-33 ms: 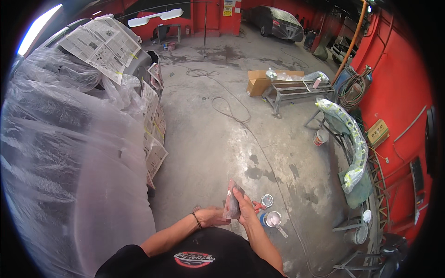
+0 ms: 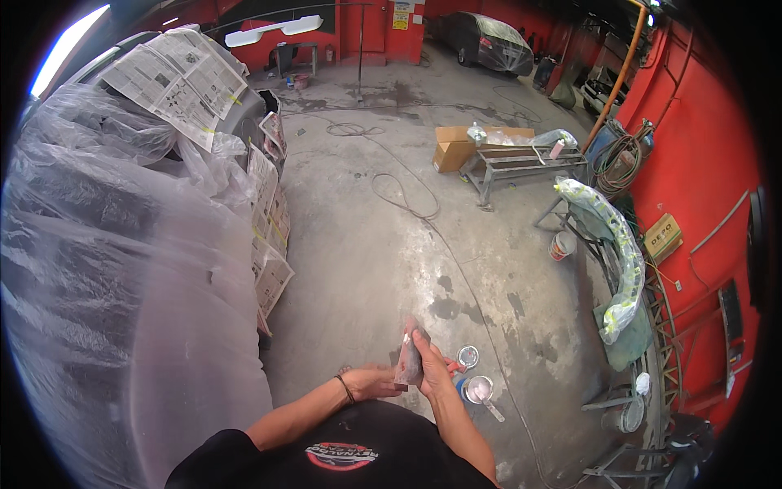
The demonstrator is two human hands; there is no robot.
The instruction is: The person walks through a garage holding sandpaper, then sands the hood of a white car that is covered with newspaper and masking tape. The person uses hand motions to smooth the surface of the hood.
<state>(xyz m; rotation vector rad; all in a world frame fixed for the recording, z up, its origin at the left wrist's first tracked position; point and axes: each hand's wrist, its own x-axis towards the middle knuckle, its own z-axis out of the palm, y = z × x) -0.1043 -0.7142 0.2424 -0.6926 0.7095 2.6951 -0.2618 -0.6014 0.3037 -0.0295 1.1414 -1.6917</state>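
My right hand (image 2: 434, 367) grips a flat, stiff slab (image 2: 409, 359), grey with pinkish-red smears, held tilted in front of my body. Its exact kind does not show. Fingers stretched out, my left hand (image 2: 369, 382) lies by the slab's lower end, its fingertips partly hidden behind it. A small red thing (image 2: 456, 366) shows beside my right fingers; whether I hold it I cannot tell. On the floor just right of that hand stands an opened can (image 2: 465, 391) of pale pinkish paste, with a spatula (image 2: 494, 411) leaning out. Its round lid (image 2: 467, 356) lies beyond it.
A car (image 2: 163, 277) under plastic sheeting and newspaper (image 2: 175, 77) fills the left side. A hose (image 2: 456, 254) snakes over the floor. At right are a metal bench (image 2: 525, 165), a cardboard box (image 2: 450, 151), a bucket (image 2: 562, 244) and a plastic-wrapped bumper (image 2: 626, 269). Another car (image 2: 485, 41) stands far back.
The slab and my hands have shifted very slightly to the right. Otherwise everything stays where it was.
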